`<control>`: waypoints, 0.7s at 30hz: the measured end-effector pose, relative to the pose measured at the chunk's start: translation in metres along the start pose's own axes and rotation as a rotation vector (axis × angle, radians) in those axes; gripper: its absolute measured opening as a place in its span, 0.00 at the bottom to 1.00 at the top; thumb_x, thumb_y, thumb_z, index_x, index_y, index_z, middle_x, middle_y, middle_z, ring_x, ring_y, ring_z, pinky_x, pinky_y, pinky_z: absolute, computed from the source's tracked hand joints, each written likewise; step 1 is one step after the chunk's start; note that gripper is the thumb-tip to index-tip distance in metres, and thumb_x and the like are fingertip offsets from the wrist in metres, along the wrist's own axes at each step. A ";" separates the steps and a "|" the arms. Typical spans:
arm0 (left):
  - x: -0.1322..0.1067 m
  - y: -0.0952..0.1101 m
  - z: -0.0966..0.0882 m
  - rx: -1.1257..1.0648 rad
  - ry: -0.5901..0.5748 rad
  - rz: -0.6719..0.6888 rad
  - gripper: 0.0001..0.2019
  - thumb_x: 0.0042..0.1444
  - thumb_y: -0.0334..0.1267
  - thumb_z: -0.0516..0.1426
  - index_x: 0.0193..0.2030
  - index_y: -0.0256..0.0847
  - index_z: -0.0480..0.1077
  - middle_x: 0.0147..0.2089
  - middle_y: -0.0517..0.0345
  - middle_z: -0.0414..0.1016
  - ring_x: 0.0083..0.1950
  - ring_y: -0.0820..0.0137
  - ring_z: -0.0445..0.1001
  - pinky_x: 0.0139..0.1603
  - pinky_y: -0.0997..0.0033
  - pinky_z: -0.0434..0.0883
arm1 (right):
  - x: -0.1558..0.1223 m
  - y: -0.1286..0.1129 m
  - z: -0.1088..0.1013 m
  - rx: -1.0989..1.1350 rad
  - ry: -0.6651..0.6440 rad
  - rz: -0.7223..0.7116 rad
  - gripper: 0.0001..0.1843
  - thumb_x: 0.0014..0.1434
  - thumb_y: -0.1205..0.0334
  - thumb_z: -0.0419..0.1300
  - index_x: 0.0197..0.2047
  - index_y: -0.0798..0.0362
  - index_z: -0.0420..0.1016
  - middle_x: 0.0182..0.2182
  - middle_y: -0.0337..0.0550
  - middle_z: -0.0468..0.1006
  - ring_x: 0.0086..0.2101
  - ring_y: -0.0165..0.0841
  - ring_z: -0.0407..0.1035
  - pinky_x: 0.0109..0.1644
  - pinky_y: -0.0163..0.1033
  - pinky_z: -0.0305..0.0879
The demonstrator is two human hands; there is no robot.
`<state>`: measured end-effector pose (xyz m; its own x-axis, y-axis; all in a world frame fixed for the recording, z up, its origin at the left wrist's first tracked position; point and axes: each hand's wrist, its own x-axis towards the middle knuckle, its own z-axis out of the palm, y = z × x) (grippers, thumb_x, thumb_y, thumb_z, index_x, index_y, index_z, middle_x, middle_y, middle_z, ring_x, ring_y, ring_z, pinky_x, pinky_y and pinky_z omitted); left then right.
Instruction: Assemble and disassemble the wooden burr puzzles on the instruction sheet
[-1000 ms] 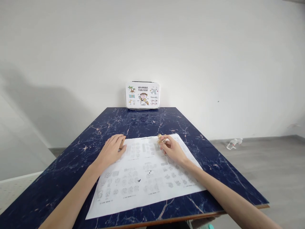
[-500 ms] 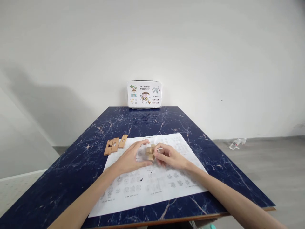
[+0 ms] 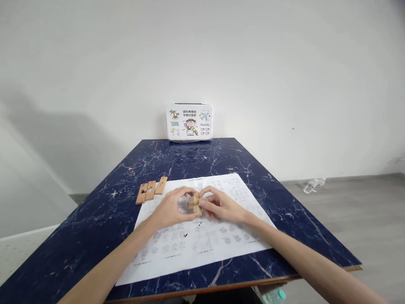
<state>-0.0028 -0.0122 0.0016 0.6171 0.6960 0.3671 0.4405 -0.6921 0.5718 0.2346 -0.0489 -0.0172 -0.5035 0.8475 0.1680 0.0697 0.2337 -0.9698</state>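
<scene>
Both my hands meet over a white printed sheet [image 3: 202,249] on the dark blue marble table [image 3: 95,236]. Between them is a small cluster of joined wooden puzzle pieces [image 3: 194,203]. My left hand [image 3: 172,209] curls its fingers round the cluster's left side. From the right, my right hand [image 3: 221,205] pinches the same cluster. Three loose flat wooden pieces [image 3: 151,190] lie side by side on the table, just beyond the sheet's far left corner and apart from both hands.
A white box [image 3: 189,122] with cartoon travel pictures stands at the table's far edge against the white wall. A plastic bottle [image 3: 313,184] lies on the grey floor to the right. A teal-capped object [image 3: 274,295] shows below the table's near edge.
My left hand left the loose wooden pieces at the sheet's corner and came to the middle. My right hand carried its wooden pieces nearer me. Both hands now hold the cluster together.
</scene>
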 end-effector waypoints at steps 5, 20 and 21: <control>-0.003 -0.002 -0.001 0.064 0.044 0.001 0.25 0.52 0.50 0.69 0.54 0.47 0.70 0.52 0.54 0.79 0.50 0.58 0.78 0.52 0.57 0.75 | 0.002 0.002 0.002 -0.156 0.160 -0.003 0.19 0.67 0.42 0.62 0.47 0.48 0.67 0.24 0.33 0.73 0.23 0.29 0.65 0.28 0.35 0.60; -0.003 -0.001 -0.002 0.047 0.036 -0.002 0.26 0.52 0.51 0.70 0.55 0.46 0.72 0.54 0.52 0.81 0.53 0.56 0.79 0.56 0.54 0.76 | -0.001 -0.001 0.005 -0.183 0.164 -0.051 0.16 0.68 0.44 0.61 0.41 0.49 0.69 0.33 0.42 0.81 0.30 0.34 0.73 0.36 0.41 0.67; -0.003 -0.001 -0.001 0.032 0.037 -0.009 0.26 0.52 0.51 0.70 0.55 0.46 0.73 0.54 0.51 0.81 0.54 0.56 0.79 0.56 0.54 0.76 | -0.001 -0.001 0.005 -0.193 0.172 -0.050 0.16 0.68 0.45 0.61 0.41 0.49 0.70 0.33 0.42 0.81 0.30 0.34 0.72 0.36 0.41 0.67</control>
<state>-0.0058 -0.0137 0.0012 0.5887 0.7084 0.3893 0.4668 -0.6912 0.5518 0.2309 -0.0519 -0.0175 -0.3580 0.8972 0.2585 0.2197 0.3500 -0.9106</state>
